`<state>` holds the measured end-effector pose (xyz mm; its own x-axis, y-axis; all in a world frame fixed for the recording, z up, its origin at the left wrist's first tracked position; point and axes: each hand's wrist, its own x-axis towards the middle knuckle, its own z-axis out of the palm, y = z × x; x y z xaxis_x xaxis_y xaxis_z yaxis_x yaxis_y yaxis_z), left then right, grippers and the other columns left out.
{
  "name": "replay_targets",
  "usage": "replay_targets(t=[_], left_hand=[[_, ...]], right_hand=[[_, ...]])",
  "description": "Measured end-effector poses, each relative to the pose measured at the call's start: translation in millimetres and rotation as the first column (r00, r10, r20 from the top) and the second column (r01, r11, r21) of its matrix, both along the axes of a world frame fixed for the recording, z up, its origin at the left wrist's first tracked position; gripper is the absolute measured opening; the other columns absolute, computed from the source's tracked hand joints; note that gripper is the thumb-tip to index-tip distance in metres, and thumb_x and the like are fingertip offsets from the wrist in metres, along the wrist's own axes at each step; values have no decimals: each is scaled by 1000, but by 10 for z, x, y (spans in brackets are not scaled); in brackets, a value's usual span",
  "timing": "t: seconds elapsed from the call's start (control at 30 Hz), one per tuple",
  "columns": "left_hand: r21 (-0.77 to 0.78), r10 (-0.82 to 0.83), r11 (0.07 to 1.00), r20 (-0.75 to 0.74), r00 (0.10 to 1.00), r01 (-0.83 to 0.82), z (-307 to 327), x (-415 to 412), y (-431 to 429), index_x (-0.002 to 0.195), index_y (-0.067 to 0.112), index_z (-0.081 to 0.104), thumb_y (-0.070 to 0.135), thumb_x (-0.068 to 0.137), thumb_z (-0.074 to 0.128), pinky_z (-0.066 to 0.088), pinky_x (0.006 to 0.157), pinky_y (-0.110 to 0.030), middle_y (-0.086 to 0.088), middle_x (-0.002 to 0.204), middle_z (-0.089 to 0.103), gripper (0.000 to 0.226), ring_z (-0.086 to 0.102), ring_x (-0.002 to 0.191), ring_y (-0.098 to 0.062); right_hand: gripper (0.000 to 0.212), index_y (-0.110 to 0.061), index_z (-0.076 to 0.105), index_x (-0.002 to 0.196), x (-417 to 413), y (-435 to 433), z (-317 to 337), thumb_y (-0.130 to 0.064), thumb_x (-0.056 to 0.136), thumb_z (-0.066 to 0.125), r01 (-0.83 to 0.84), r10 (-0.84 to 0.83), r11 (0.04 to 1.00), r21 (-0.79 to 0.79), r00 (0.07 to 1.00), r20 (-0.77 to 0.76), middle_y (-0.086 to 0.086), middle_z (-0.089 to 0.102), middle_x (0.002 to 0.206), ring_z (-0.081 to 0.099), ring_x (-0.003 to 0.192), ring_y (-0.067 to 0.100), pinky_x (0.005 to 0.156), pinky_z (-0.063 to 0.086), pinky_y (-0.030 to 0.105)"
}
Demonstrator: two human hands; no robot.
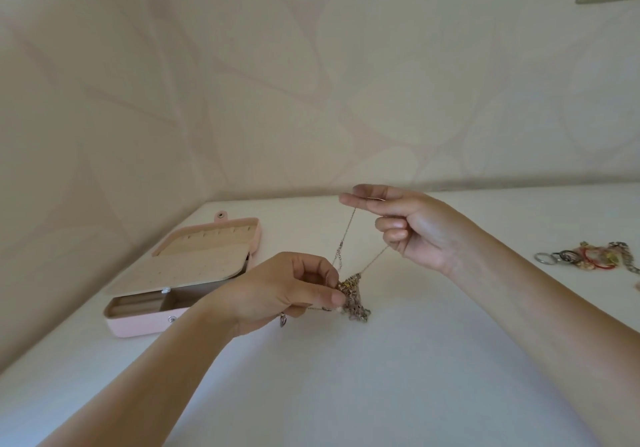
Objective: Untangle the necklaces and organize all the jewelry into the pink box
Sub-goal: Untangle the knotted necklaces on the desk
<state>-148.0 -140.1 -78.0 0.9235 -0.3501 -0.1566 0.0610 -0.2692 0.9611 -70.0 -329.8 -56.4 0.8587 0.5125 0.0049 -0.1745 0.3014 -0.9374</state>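
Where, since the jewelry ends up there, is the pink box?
In the head view, the pink box lies open on the table, at left, beside the left hand.

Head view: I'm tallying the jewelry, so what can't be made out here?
The tangled necklaces: head view, links too fine to count chains; the left hand covers one side.
The pink box: head view, the left hand hides its right end.
The rings and bracelets: head view, small, cut off by the right edge.
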Motion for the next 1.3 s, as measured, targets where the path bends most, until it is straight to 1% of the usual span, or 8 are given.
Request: replay_targets(t=[0.13, 0.23, 0.4, 0.47, 0.63, 0.8, 1.07, 1.3], left_hand=[[-28, -34, 999, -23, 999, 34, -15, 7, -1, 55, 25, 47, 3, 70, 71, 22, 41, -13, 2, 60, 41, 35, 32, 47, -6], [-63, -45, 997, -30, 999, 43, -14, 8, -9, 60, 23, 36, 3, 72, 70, 19, 42, -14, 5, 59, 40, 41, 30, 48, -5], [-105, 35, 994, -26, 999, -37, -14, 23, 4, 62, 23, 36, 6, 74, 74, 19, 41, -14, 9, 55, 30, 44, 19, 44, -5], [-123, 93, 988, -26, 995, -95, -26, 36, 4, 64, 23, 37, 10, 72, 77, 21, 39, -13, 7, 57, 25, 43, 20, 42, -5], [-179, 153, 972, -6, 988, -151, -21, 50, -1, 69, 20, 39, 8, 71, 71, 22, 39, -13, 11, 52, 34, 35, 22, 41, -4], [-181, 197, 965, 17, 980, -190, -14, 54, -3, 71, 20, 36, 1, 81, 65, 22, 40, -13, 13, 47, 47, 36, 22, 42, -4], [-247, 280, 933, 46, 959, -260, -3, 60, 25, 67, 20, 38, 18, 70, 71, 21, 39, -14, 11, 54, 29, 34, 20, 44, -5], [-221, 245, 948, 59, 968, -227, -4, 57, 2, 67, 19, 37, -10, 80, 62, 25, 41, -14, 8, 61, 57, 40, 42, 46, -2]], right_hand=[[25, -11, 66, 99, 2, 6, -51, 5, 90, 49, -24, 39, 986, -163, 996, 86, 1, 71, 110, 31, 40, 0, 38, 31, 10], [21, -7, 66, 103, -35, 21, -97, 1, 91, 52, -70, 144, 921, -382, 975, 169, 5, 71, 107, 47, 49, 4, 48, 46, 16], [13, -14, 70, 98, -52, 102, -231, -13, 88, 62, 226, 221, 626, -746, 867, 447, 2, 68, 92, 64, 81, 24, 78, 56, 35], [12, -15, 72, 96, -60, 87, -206, -14, 87, 65, 257, 197, 644, -720, 854, 481, -3, 66, 90, 64, 80, 17, 72, 57, 28], [14, -11, 71, 100, -92, 23, -100, -12, 88, 65, 154, 76, 839, -522, 916, 393, 4, 68, 90, 67, 67, 14, 57, 52, 20], [23, -3, 72, 83, -151, 57, -59, -26, 77, 75, 108, 178, 819, -563, 886, 429, 5, 66, 69, 63, 58, 14, 56, 51, 21], [21, -6, 73, 89, -170, 96, -87, -18, 73, 78, 20, 197, 861, -508, 908, 370, 11, 74, 85, 69, 75, 14, 70, 56, 22], [9, -10, 67, 85, -166, 100, -112, -3, 79, 69, 36, 187, 863, -504, 904, 384, 2, 66, 83, 64, 77, 9, 75, 56, 25]])
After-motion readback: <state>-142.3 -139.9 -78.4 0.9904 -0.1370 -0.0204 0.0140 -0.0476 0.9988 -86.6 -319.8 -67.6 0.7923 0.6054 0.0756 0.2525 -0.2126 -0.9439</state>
